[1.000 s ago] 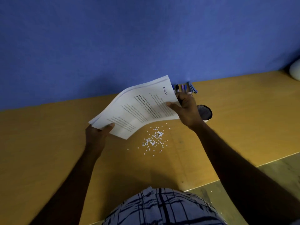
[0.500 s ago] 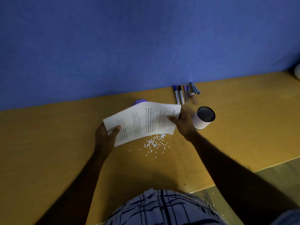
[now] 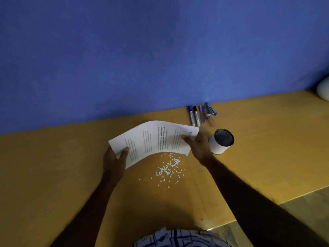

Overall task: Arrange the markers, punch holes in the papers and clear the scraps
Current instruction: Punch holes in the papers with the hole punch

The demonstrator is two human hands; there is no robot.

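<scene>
A bowed stack of printed papers (image 3: 153, 139) hangs low over the yellow table (image 3: 53, 166). My left hand (image 3: 114, 161) grips its near-left corner, thumb on top. My right hand (image 3: 197, 145) pinches its right edge. Several small white punch scraps (image 3: 169, 168) lie scattered on the table just in front of the papers. Several markers (image 3: 201, 115) lie side by side by the blue wall, behind the papers' right end. A white cylindrical holder (image 3: 221, 141) with a dark mesh inside stands tilted right beside my right hand.
A blue wall (image 3: 160, 50) backs the table. A white rounded object (image 3: 324, 90) sits at the far right edge. The table's front edge (image 3: 267, 204) runs at the lower right, with floor beyond. My checked shirt (image 3: 178, 237) shows at the bottom.
Both hands have lowered the papers from a raised, tilted position to nearly flat above the table. The markers, earlier partly hidden by the papers, now show fully. A purple object seen behind the papers is covered.
</scene>
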